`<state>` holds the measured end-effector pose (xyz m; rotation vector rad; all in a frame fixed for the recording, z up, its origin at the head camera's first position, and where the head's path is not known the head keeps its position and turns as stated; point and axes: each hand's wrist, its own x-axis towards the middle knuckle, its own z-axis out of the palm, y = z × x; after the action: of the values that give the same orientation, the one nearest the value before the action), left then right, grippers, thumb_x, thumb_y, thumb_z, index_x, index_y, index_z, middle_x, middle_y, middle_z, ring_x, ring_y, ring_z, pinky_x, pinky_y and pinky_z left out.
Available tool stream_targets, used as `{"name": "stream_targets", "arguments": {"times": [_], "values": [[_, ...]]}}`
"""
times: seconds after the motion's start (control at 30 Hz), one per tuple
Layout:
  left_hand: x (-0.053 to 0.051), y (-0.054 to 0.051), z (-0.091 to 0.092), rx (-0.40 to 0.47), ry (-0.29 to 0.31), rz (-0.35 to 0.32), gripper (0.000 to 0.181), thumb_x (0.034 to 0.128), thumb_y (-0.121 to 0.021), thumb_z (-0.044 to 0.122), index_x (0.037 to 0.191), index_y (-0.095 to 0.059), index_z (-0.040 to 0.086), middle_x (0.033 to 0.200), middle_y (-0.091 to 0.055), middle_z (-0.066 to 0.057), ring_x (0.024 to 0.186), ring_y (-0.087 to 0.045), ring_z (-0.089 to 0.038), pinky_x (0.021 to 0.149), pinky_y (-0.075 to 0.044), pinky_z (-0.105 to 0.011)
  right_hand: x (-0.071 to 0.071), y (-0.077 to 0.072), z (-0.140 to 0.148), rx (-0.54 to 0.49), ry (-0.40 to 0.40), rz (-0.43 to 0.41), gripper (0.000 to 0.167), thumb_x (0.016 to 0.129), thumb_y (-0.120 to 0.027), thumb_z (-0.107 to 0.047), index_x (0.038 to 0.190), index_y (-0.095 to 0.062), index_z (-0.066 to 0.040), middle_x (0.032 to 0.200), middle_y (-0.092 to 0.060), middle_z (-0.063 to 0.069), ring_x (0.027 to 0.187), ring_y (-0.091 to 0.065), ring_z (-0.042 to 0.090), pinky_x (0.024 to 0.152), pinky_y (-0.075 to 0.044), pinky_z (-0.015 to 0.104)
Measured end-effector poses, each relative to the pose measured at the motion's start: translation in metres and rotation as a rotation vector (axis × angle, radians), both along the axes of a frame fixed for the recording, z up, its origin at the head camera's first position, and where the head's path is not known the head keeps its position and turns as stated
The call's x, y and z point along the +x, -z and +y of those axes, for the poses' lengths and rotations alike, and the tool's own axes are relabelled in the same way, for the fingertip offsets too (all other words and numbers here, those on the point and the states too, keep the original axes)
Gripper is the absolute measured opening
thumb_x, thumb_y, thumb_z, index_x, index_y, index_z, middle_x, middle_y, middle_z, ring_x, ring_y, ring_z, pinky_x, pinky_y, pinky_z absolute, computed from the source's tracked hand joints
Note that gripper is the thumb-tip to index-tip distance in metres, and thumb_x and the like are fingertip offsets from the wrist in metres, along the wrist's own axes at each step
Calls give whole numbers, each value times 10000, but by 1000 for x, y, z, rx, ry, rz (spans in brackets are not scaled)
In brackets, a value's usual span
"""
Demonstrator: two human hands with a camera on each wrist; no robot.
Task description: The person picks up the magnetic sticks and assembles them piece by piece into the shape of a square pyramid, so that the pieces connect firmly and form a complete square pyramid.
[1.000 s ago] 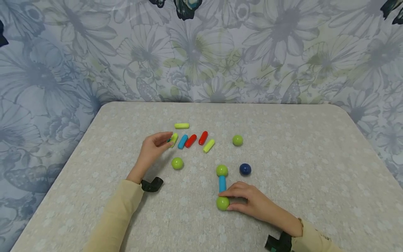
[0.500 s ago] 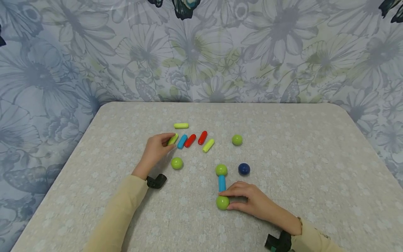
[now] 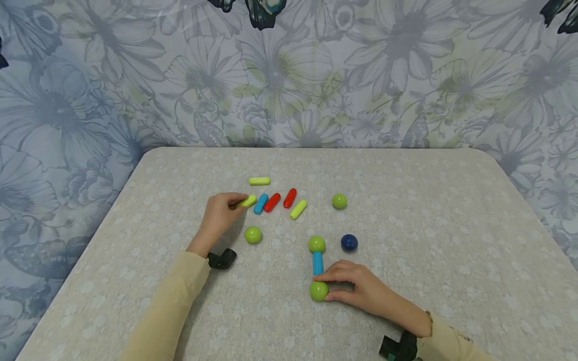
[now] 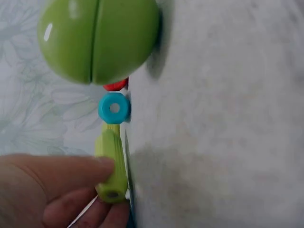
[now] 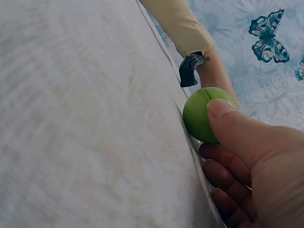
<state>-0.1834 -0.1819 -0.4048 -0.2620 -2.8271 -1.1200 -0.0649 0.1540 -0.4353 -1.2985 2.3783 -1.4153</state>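
Observation:
My left hand (image 3: 219,218) pinches a yellow-green rod (image 4: 113,171) between thumb and fingers, low over the table. A sliver of teal shows under those fingers in the left wrist view, too little to identify. Beside it lie a blue rod (image 3: 261,203) and two red rods (image 3: 272,202). My right hand (image 3: 356,283) holds a green ball (image 3: 318,291) with the thumb on its near side, as the right wrist view confirms. From that ball a blue rod (image 3: 318,262) runs away from me to a second green ball (image 3: 317,244), the three in one line on the table.
A loose green ball (image 3: 253,234) sits just right of my left wrist. Further right are a dark blue ball (image 3: 349,242) and another green ball (image 3: 339,201). Two more yellow-green rods lie at the back (image 3: 259,181) and by the reds. A patterned wall borders the table's (image 3: 429,210) far edge.
The yellow-green rod in my left fingers has turned from steep to flatter, while that hand shifted slightly. My right hand stays on the green ball.

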Motion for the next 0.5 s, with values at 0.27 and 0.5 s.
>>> {"name": "stream_targets", "arguments": {"times": [0.27, 0.5], "values": [[17, -4, -5, 256, 98, -109, 307, 881, -659, 56, 1187, -647, 36, 1155, -626, -109, 1071, -558, -235, 875, -476, -362, 0, 2, 0, -6, 3, -10, 368, 804, -736, -108, 1156, -660, -36, 1017, -641, -5, 908, -594, 145, 722, -510, 297], [42, -21, 32, 307, 354, -148, 278, 857, -662, -11, 1134, -668, 2, 1117, -642, -105, 1043, -586, -236, 838, -495, -302, 0, 0, 0, 1, 6, -17, 360, 810, -733, -125, 1153, -664, -39, 1021, -640, -15, 911, -593, 128, 725, -510, 288]]}}
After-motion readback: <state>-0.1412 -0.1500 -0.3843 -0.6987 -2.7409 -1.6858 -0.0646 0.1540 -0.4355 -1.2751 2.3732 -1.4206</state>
